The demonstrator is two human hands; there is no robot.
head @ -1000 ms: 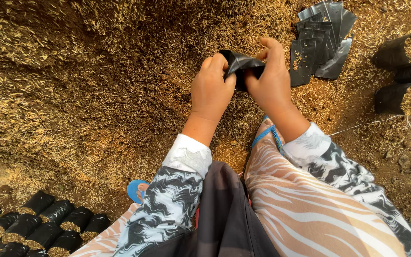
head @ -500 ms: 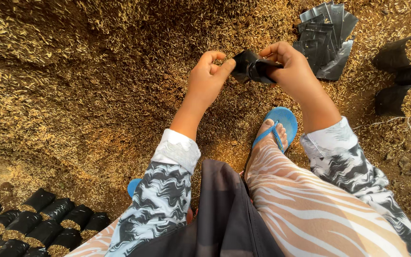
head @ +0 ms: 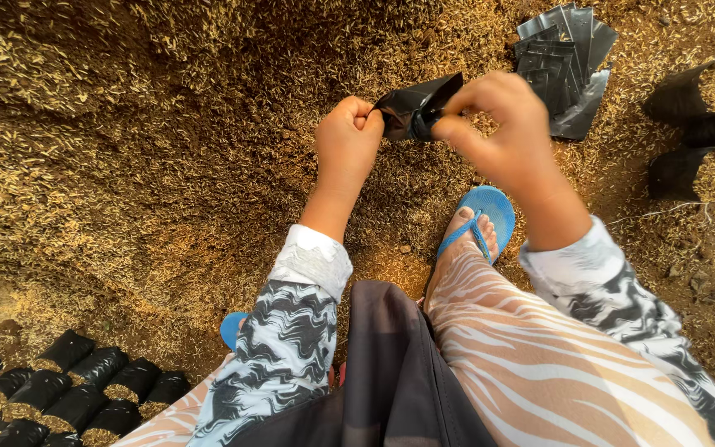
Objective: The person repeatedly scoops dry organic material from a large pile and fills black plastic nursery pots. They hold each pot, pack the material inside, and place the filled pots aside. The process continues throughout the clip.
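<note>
Black plastic is what you have between your hands: a small black bag (head: 414,106), held up above the heap of husk mix (head: 126,149), well clear of it. Your left hand (head: 347,136) is closed into a fist, pinching one edge of the bag's mouth between thumb and fingers. Your right hand (head: 498,128) is closed on the opposite edge, fingertips bunched; it is blurred, so the exact pinch is hard to read, but it looks like a thumb-and-forefinger grip. Holding the two edges apart like this would pull the flat film open at the mouth, and the far corner sticks out to a point beyond your left knuckles.

Just beyond your right hand lies a stack of flat bags (head: 563,58) on the mix, fanned slightly, near enough to reach. Further right stand opened bags (head: 697,124) partly filled with the same husk. At lower left, filled bags (head: 68,389) lie in tight rows, touching one another. Your foot in a blue sandal (head: 480,219) rests on the mix below your right wrist.
</note>
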